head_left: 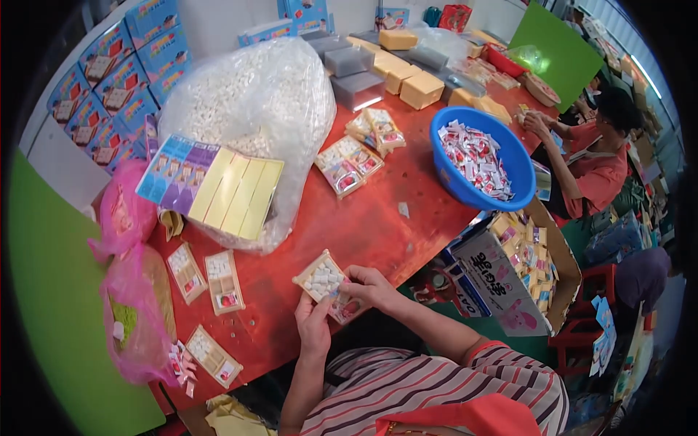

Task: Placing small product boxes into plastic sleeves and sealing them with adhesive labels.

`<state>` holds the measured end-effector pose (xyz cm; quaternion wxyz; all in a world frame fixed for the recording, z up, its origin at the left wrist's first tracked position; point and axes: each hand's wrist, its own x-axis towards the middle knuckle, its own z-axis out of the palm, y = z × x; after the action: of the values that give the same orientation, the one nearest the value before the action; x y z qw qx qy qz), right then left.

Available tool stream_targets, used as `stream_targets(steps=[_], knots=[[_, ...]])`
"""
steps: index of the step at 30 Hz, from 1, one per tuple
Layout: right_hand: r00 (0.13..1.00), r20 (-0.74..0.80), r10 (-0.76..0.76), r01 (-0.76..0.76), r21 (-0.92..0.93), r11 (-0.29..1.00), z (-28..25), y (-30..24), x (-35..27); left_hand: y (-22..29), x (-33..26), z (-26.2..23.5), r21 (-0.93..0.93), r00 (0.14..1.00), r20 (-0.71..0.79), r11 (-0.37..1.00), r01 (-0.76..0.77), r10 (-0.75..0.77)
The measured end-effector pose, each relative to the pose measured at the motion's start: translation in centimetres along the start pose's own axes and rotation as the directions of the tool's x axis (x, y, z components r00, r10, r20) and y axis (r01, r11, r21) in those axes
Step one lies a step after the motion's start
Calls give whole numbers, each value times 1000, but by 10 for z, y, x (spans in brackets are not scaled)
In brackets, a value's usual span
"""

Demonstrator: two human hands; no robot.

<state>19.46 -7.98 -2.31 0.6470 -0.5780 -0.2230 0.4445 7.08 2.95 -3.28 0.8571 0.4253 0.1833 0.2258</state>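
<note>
Head view, going from left to right. Far left there are two pink bags (123, 218), thin and crinkly, beside the red table (378, 225). Three small trays (222, 280) lie flat on the table near them, each with little square slots, some filled and some bare. Behind them sits a big clear sack (269, 94), soft and lumpy, stuffed with small white pieces. A row of flat cards (211, 185), blue, purple and yellow, leans on the sack.

Low in the middle, the left hand (314, 327) comes up from below. Its fingers are curled, and the thumb presses the near corner of a tray (320, 277). This tray is thin tan card, an oblong with small slots full of white pieces. It is tilted, with its long side running from lower right up to upper left, away from the body. The right hand (369, 285) touches the tray's right edge, fingers bent and pinching near it; I cannot tell if it also holds a tiny piece. Both hands touch the tray, so neither is nearer. A flat packet with pink print (344, 311) shows just under the right hand.

Further right, more filled packs (349, 163) lie on the table. Next comes a round blue bowl (476, 163), smooth plastic, heaped with small red and white wrapped bits. Below it is an open cardboard box (523, 269) with packs inside. Far right, another person (589, 160) sits at the table.
</note>
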Motion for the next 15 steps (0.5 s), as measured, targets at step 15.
stream_targets(steps=[15], knots=[[804,-328,-495,131,-716,686,-162,-46,172,2,9,6,88,995,-32,992,94,-92]])
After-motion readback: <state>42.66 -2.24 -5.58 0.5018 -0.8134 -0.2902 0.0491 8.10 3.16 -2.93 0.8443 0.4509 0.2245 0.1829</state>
